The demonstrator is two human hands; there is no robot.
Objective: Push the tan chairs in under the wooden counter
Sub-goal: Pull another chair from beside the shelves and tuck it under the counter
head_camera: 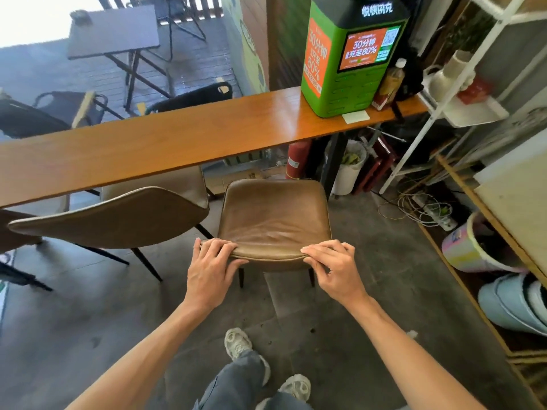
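A tan leather chair [273, 216] stands in front of me, its seat reaching to the edge of the long wooden counter [165, 143]. My left hand [211, 266] grips the left end of the chair's backrest top, fingers curled over it. My right hand [334, 264] grips the right end the same way. A second tan chair [109, 217] stands to the left, turned at an angle, its seat partly under the counter.
A green charging kiosk [349, 54] and a bottle [390, 81] stand on the counter's right end. A white bin [349, 170], a red extinguisher [297, 159] and the counter's black leg [333, 167] sit below. Cables [423, 208], shelves and pots crowd the right.
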